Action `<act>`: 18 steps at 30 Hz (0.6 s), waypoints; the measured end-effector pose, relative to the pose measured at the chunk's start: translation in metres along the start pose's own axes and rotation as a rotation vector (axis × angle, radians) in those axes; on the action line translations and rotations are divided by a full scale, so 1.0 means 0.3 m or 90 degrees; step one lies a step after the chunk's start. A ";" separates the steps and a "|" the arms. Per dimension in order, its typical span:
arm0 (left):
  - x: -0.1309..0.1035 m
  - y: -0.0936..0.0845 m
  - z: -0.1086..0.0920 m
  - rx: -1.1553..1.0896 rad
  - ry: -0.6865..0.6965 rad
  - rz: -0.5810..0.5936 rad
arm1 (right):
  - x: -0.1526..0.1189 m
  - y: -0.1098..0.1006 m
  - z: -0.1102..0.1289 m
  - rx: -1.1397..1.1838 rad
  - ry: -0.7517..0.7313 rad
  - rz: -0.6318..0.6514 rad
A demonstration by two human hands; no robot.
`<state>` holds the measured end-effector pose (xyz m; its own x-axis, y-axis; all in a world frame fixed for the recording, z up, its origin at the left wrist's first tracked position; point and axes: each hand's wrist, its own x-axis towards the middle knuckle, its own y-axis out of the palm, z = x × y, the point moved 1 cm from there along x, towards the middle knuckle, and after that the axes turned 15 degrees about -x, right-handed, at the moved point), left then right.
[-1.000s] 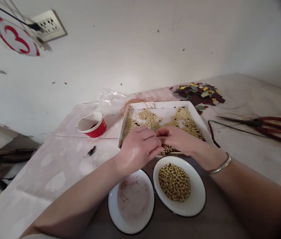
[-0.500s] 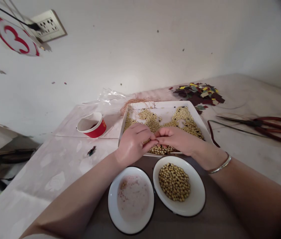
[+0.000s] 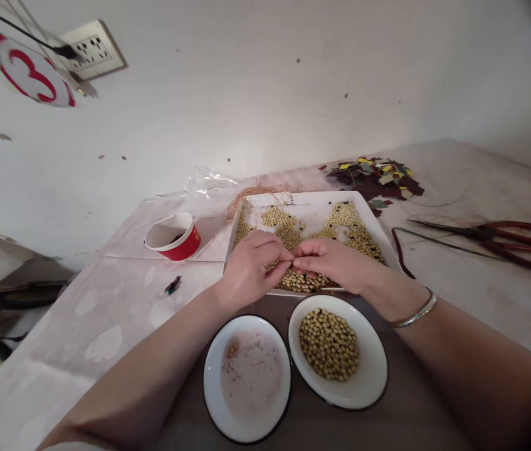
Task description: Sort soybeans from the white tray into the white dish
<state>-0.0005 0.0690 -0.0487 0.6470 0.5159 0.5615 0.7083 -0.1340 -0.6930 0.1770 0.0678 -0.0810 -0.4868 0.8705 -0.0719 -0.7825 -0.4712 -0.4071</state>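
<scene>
Both hands meet fingertip to fingertip over the near part of a white tray (image 3: 377, 225) of small pale beads (image 3: 340, 216). My left hand (image 3: 253, 263) is closed in a pinch, and so is my right hand (image 3: 331, 263), with a bracelet at its wrist. Whatever lies between the fingertips is too small to name. Below the right hand is a white dark-rimmed bowl (image 3: 371, 369) with larger tan beads (image 3: 328, 344). To its left another such bowl (image 3: 249, 423) holds reddish bits in a pinkish layer.
A red and white paper cup (image 3: 183, 244) stands left of the tray. Behind it lies clear plastic (image 3: 211, 180), beside reddish threads (image 3: 256, 195). Coloured scraps (image 3: 378, 178) are heaped at the back right, with large scissors (image 3: 486, 233) at the right. A dark scrap (image 3: 172, 285) lies left.
The fingertips have shifted slightly to the left and a little upward, still touching. The bowls and tray have stayed where they were.
</scene>
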 end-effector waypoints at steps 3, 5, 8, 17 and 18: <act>0.002 0.001 -0.002 -0.016 -0.035 -0.001 | 0.000 -0.004 0.003 -0.009 -0.008 -0.007; 0.002 0.003 -0.004 -0.013 -0.057 -0.003 | 0.001 -0.005 0.004 -0.011 -0.009 -0.010; 0.003 0.005 -0.009 0.014 -0.056 -0.008 | 0.001 -0.004 0.003 -0.020 -0.009 -0.014; 0.009 -0.011 -0.015 0.091 -0.019 0.037 | 0.000 -0.002 0.000 -0.038 -0.016 -0.019; 0.009 -0.012 -0.010 0.096 -0.023 0.034 | 0.001 -0.002 -0.001 -0.037 -0.015 -0.019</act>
<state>-0.0007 0.0684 -0.0433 0.6697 0.5417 0.5080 0.6218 -0.0350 -0.7824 0.1774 0.0684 -0.0812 -0.4731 0.8803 -0.0371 -0.7733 -0.4350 -0.4612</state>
